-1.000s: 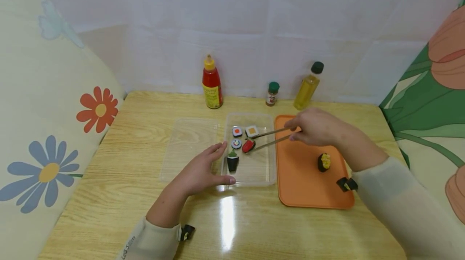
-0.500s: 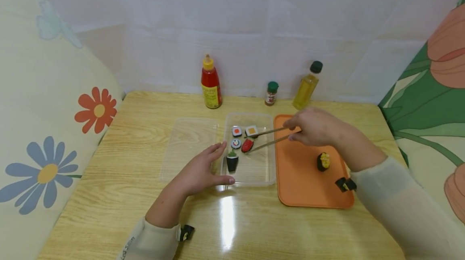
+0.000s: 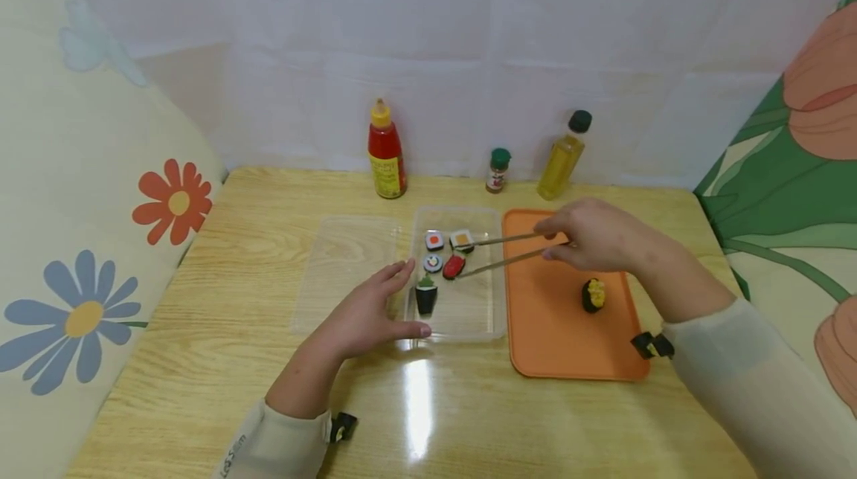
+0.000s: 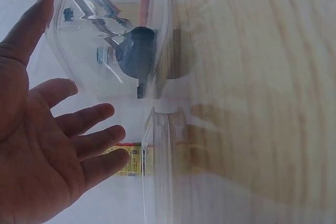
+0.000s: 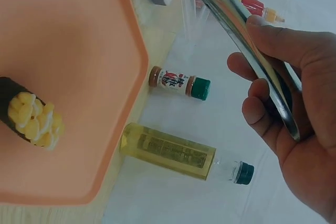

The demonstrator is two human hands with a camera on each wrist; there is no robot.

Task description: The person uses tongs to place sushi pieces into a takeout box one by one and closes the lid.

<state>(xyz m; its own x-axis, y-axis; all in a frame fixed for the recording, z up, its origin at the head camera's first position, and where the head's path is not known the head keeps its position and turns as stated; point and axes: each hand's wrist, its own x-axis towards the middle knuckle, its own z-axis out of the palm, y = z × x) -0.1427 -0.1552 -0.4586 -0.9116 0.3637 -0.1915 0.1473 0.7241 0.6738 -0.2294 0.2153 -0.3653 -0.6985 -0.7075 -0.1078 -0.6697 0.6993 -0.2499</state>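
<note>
My right hand (image 3: pixel 596 237) holds metal tongs (image 3: pixel 505 239), also seen in the right wrist view as tongs (image 5: pixel 236 30) along my fingers. The tong arms stand apart: one tip is over the yellow-centred sushi roll (image 3: pixel 462 240), the other beside the red-topped sushi (image 3: pixel 454 266). Both pieces lie in a clear plastic container (image 3: pixel 469 315), with two smaller rolls (image 3: pixel 434 241) and a dark sushi cone with a green top (image 3: pixel 425 299). At the container's left wall, my left hand (image 3: pixel 368 319) is spread with fingers and thumb extended; the left wrist view shows its palm (image 4: pixel 37 166).
Right of the container lies an orange tray (image 3: pixel 562 349) with a corn-topped sushi (image 3: pixel 593 295). A clear lid (image 3: pixel 348 263) lies to the left. Along the back stand a red sauce bottle (image 3: pixel 387 159), a green-capped spice jar (image 3: pixel 498 172) and an oil bottle (image 3: pixel 561 166).
My right hand has drawn back slightly to the right, and the tong arms have spread wider around the red-topped sushi. My left hand has stayed at the container's left wall.
</note>
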